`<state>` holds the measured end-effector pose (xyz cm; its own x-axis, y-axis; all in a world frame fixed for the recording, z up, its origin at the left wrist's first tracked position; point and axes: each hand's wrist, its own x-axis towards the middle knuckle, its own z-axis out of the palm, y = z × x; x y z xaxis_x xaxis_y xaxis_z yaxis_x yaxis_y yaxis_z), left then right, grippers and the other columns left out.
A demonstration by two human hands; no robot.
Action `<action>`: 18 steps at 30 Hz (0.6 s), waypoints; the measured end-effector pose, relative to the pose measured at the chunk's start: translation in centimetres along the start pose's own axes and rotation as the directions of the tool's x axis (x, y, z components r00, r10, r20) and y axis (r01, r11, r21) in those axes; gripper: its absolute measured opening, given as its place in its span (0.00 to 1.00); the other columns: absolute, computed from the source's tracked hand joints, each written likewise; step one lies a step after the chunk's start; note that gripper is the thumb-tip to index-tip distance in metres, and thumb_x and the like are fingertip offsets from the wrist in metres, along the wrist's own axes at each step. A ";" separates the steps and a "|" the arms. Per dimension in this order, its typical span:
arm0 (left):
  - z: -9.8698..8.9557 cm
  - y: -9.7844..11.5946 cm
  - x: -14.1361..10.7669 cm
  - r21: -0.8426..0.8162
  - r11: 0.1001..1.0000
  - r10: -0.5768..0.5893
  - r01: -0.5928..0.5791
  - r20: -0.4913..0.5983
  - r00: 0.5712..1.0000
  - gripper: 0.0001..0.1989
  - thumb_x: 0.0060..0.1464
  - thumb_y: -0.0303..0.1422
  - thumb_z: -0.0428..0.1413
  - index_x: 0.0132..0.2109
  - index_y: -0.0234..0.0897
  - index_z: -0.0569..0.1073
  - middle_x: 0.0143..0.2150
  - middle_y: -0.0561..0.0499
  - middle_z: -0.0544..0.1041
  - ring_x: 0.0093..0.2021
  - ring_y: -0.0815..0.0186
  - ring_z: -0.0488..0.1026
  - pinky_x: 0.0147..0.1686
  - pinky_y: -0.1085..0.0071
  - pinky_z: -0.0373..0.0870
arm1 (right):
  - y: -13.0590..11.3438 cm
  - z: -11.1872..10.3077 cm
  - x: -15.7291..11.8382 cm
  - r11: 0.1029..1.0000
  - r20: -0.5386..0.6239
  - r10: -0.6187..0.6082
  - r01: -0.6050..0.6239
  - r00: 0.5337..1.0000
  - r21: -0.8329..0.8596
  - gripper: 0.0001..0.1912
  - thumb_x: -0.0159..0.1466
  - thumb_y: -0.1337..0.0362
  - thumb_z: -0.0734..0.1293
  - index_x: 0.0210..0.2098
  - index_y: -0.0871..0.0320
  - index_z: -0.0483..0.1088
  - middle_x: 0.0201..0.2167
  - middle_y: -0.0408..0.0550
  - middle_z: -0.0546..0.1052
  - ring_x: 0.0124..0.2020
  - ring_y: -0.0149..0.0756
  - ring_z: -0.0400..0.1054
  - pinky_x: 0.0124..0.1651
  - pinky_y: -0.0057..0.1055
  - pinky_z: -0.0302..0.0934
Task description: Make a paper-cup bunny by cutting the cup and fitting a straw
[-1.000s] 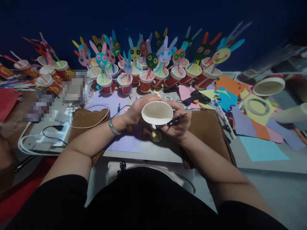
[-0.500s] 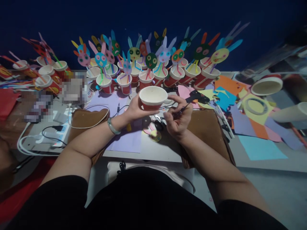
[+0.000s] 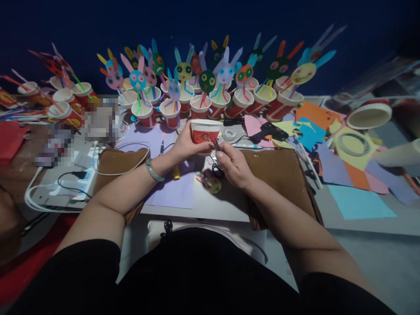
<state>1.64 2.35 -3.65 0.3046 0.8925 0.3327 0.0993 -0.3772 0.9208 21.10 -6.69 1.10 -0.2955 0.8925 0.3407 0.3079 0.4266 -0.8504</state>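
My left hand [image 3: 187, 142] is wrapped around a red paper cup [image 3: 204, 132] with a white rim, held above the table and tipped so that its printed side shows. In my right hand [image 3: 233, 164] a small dark slim tool [image 3: 216, 144] is pinched, its tip at the cup's lower right side; its exact kind is too small to make out. Below the hands, a pair of scissors [image 3: 216, 169] with black handles lies on the table. Beside it rests a yellow paper rabbit head [image 3: 212, 184] with pink ears.
Several cups with paper rabbits [image 3: 201, 107] stand along the blue wall. Brown cushions [image 3: 277, 175] lie under both forearms. Coloured paper scraps [image 3: 308, 131] and a tape roll [image 3: 353, 144] are at right. A power strip [image 3: 85, 177] with cables sits at left, near purple paper [image 3: 172, 192].
The cup has been tilted, so its red side now shows instead of its open mouth. My right hand has moved left, bringing the dark tool to the cup.
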 end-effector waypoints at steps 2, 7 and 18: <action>-0.1 -0.4 0.1 0.027 0.999 0.029 -0.029 -0.012 0.999 0.51 0.39 0.62 0.73 0.60 0.39 0.64 0.59 0.37 0.79 0.58 0.51 0.81 0.60 0.55 0.78 | 0.2 0.1 -0.1 0.999 -0.007 -0.006 0.006 1.000 -0.036 0.30 0.73 0.33 0.57 0.40 0.53 0.68 0.27 0.40 0.66 0.27 0.33 0.58 0.33 0.34 0.56; -0.3 -0.3 0.2 0.132 0.988 0.091 -0.085 -0.037 0.995 0.54 0.37 0.55 0.76 0.65 0.38 0.61 0.61 0.35 0.78 0.60 0.50 0.79 0.62 0.53 0.76 | 0.4 0.2 0.0 0.997 -0.013 0.032 -0.033 0.999 -0.075 0.29 0.74 0.33 0.57 0.35 0.53 0.64 0.24 0.39 0.65 0.26 0.33 0.59 0.32 0.33 0.53; -0.3 0.5 -0.4 0.262 0.958 0.134 -0.114 -0.061 0.989 0.54 0.43 0.51 0.75 0.71 0.38 0.59 0.63 0.36 0.76 0.61 0.50 0.79 0.64 0.54 0.75 | 0.2 0.5 0.1 0.988 0.001 0.133 -0.133 0.991 0.074 0.32 0.72 0.30 0.59 0.29 0.52 0.58 0.21 0.38 0.62 0.25 0.32 0.57 0.32 0.33 0.53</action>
<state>1.25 1.91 -3.30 0.2567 0.8472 0.4651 0.3087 -0.5279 0.7912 20.68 -6.64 0.77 -0.2531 0.9411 0.2241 0.2764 0.2923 -0.9155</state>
